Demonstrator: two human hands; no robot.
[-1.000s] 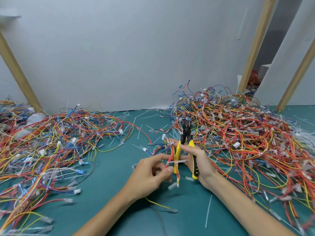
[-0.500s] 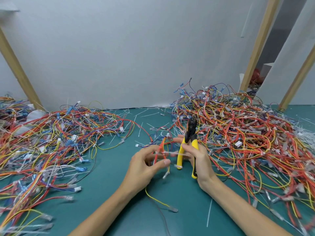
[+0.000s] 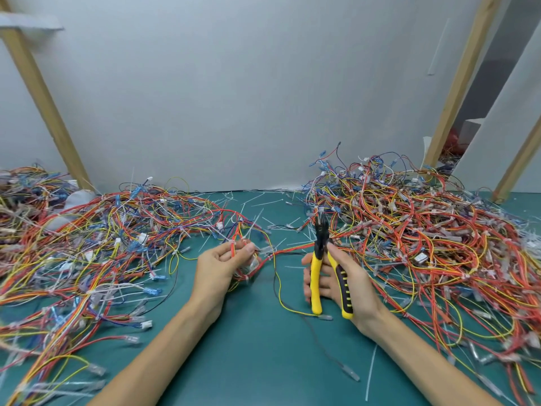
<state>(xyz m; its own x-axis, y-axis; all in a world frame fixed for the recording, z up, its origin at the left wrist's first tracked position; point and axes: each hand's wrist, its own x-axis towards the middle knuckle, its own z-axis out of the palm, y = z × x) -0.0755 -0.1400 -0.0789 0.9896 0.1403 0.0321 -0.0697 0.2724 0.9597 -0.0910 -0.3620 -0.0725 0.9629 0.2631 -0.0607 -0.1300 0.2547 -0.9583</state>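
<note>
My left hand (image 3: pixel 218 269) pinches a small bundle of red and orange wires (image 3: pixel 234 249) between thumb and fingers, held just above the green mat. A yellow wire and a black wire trail from it across the mat towards me. My right hand (image 3: pixel 344 278) grips yellow-and-black cutting pliers (image 3: pixel 320 259) upright, jaws pointing away from me, handles spread apart. The pliers stand a hand's width to the right of the bundle and do not touch it.
A big heap of wire harnesses (image 3: pixel 424 230) covers the right side of the green mat (image 3: pixel 257 347); another heap (image 3: pixel 87 244) sprawls on the left. Cut white cable ties (image 3: pixel 263 202) litter the middle. A white wall and slanted wooden posts (image 3: pixel 44 98) stand behind.
My hands have drawn apart: the left carried the wire bundle to the left, away from the pliers. The pliers' handles have spread wider in my right hand.
</note>
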